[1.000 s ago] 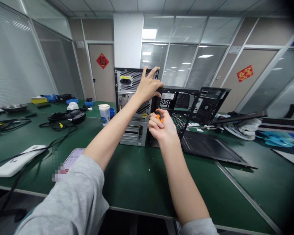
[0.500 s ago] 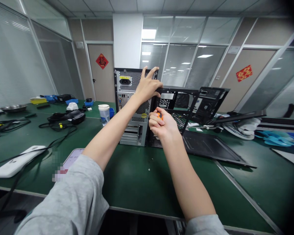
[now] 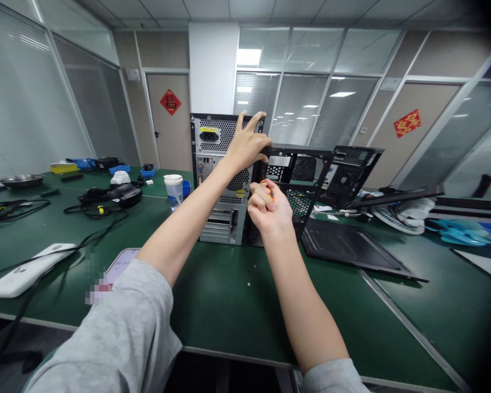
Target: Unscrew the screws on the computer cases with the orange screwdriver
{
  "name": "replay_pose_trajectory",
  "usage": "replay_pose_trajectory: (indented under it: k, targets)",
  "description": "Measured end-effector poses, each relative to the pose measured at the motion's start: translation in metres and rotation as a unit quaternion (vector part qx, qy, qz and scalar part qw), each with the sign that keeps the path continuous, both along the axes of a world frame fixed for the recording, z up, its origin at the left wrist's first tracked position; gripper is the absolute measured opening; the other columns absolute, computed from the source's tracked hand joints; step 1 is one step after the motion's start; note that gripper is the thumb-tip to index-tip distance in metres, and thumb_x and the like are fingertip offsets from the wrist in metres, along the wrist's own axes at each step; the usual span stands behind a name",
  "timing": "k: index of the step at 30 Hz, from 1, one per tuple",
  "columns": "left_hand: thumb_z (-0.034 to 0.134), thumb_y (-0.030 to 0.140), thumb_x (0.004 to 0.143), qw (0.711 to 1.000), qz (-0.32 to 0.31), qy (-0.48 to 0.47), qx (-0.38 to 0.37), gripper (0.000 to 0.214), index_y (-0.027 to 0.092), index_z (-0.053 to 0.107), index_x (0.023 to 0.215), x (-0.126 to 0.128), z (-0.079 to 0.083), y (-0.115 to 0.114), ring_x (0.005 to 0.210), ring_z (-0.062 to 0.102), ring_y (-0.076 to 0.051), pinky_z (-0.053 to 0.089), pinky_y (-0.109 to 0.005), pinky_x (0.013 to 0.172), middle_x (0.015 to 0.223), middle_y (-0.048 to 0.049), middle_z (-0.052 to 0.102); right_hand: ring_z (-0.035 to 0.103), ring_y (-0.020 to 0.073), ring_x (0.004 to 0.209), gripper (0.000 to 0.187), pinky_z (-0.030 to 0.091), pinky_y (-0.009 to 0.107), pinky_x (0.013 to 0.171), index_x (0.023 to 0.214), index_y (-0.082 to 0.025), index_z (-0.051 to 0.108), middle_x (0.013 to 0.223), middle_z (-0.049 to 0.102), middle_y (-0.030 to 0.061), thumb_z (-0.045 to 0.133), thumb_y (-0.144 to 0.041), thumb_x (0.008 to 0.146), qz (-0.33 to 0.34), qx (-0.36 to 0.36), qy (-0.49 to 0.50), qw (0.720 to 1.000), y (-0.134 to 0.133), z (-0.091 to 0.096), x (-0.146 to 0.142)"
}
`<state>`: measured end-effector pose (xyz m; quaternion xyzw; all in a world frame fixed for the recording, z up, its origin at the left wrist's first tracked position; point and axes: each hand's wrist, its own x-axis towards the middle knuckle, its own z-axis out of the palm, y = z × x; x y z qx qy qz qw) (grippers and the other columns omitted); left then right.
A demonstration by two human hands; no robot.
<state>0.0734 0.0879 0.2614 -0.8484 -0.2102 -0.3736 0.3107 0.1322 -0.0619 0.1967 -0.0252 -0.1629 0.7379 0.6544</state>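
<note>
A desktop computer case [image 3: 219, 180] stands upright on the green table [image 3: 229, 295], its rear panel facing me. My left hand [image 3: 245, 143] rests on the case's top right rear corner, thumb hooked over the edge and fingers stretched upward. My right hand [image 3: 267, 210] is closed around an orange-handled screwdriver [image 3: 269, 191], held against the right rear edge of the case at mid height. The tool's tip is hidden behind my fingers.
A second open black chassis [image 3: 335, 174] stands behind, and a removed side panel [image 3: 352, 248] lies flat to the right. A phone [image 3: 120, 265], a white device [image 3: 24, 270], cables [image 3: 94, 213] and a white cup [image 3: 174, 188] sit on the left.
My right hand has shifted slightly up and left along the case edge, turning so less of the orange handle shows. My left hand has stayed put.
</note>
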Motion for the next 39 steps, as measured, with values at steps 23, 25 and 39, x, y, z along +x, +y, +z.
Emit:
replay_pose_trajectory:
  k: [23, 25, 39]
  targets:
    - [0.058, 0.036, 0.084, 1.0, -0.019, -0.005, 0.015, 0.022, 0.025, 0.07, 0.099, 0.001, -0.001, 0.003, 0.137, 0.03, -0.033, 0.01, -0.063, 0.113, 0.105, -0.0078, 0.07, 0.014, 0.002, 0.023, 0.036, 0.009, 0.015, 0.025, 0.064, -0.023, 0.023, 0.044, 0.018, -0.0137, 0.018, -0.028, 0.099, 0.02, 0.059, 0.244, 0.968, 0.01, -0.011, -0.014]
    - [0.059, 0.034, 0.084, 1.0, -0.016, -0.007, 0.01, 0.02, 0.025, 0.07, 0.098, 0.001, 0.0, 0.001, 0.137, 0.03, -0.033, 0.011, -0.064, 0.112, 0.102, -0.0076, 0.07, 0.014, 0.0021, 0.023, 0.036, 0.009, 0.016, 0.025, 0.064, -0.023, 0.023, 0.045, 0.018, -0.0135, 0.019, -0.028, 0.099, 0.027, 0.059, 0.262, 0.963, 0.009, -0.011, -0.015]
    - [0.062, 0.033, 0.082, 1.0, -0.016, -0.006, 0.003, 0.02, 0.024, 0.07, 0.097, 0.001, -0.001, 0.003, 0.137, 0.029, -0.034, 0.008, -0.062, 0.113, 0.101, -0.0076, 0.07, 0.013, 0.0023, 0.024, 0.035, 0.01, 0.017, 0.026, 0.064, -0.024, 0.022, 0.05, 0.019, -0.0128, 0.022, -0.026, 0.099, 0.068, 0.087, 0.347, 0.931, 0.01, -0.009, -0.013]
